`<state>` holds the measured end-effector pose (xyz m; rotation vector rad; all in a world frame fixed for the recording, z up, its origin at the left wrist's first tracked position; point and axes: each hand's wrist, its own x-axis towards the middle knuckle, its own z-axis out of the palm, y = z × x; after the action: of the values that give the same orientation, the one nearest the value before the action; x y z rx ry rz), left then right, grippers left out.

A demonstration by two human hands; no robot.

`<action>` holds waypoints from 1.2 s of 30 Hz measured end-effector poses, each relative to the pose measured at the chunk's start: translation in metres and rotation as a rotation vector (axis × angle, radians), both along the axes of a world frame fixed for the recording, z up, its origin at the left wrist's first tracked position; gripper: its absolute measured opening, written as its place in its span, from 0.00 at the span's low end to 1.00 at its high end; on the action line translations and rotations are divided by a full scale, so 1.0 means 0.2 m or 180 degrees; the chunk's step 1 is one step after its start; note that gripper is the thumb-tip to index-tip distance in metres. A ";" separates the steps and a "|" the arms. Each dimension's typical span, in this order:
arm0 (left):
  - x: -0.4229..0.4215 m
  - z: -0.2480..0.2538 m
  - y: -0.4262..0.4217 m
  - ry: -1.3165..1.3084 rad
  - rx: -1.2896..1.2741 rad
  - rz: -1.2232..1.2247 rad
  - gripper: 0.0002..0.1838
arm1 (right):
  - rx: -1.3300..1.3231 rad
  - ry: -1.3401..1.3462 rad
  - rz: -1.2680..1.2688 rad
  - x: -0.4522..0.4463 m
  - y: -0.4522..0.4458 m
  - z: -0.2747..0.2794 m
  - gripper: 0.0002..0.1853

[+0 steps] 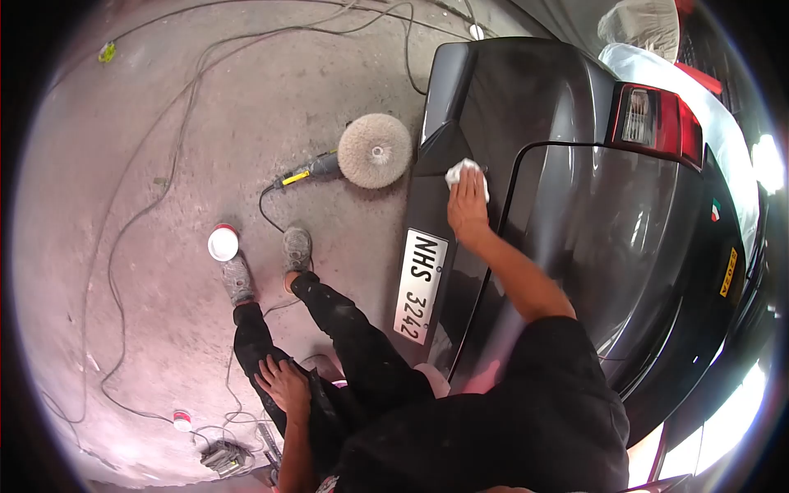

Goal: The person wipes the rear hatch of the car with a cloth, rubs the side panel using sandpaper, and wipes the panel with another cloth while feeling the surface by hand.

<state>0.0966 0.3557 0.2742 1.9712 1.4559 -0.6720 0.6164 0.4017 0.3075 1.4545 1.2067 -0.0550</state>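
My right hand (468,209) presses a crumpled white cloth (462,169) against the dark grey car bumper (534,90), above the number plate (420,286). Its fingers lie together over the cloth, whose edges show around them. Down at the left, my left hand (283,383) rests on my thigh with its fingers apart, holding nothing. The red tail light (656,126) sits on the car beyond my right hand, and the panel gap curves down beside my wrist.
A polisher with a round woolly pad (362,152) lies on the floor beside the bumper. A white-topped tub (223,243) stands by my shoe (238,281). Cables (123,312) snake over the concrete. Toward the lower left are a small red-and-white can (182,421) and grey tools (224,458).
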 end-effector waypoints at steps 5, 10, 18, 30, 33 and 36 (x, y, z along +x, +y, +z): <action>0.02 -0.01 0.02 -0.0001 -0.0043 0.0008 0.13 | 0.0371 0.0017 -0.0147 -0.01 0.02 0.00 0.27; -0.03 -0.01 0.04 -0.0013 -0.0124 0.0017 0.13 | 0.0093 0.0243 -0.0124 -0.16 -0.15 0.07 0.26; -0.02 0.00 0.11 -0.0119 -0.0048 0.0018 0.12 | 0.1437 0.0383 0.0889 0.38 0.34 0.47 0.21; -0.08 -0.01 0.13 -0.0150 -0.0034 0.0025 0.13 | 0.0636 0.1235 -0.0258 -0.06 -0.33 0.35 0.22; -0.08 0.02 0.16 -0.0131 -0.0004 -0.0195 0.12 | 0.1375 0.1295 0.0473 0.74 -0.55 -0.10 0.21; -0.10 -0.03 0.12 -0.0176 -0.0093 -0.0112 0.12 | 0.0876 0.1621 -0.0196 -0.39 -0.74 0.29 0.22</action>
<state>0.0759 0.3803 0.2689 1.9815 1.3742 -0.6454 0.5374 0.2528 0.3657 1.7825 1.6274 -0.3289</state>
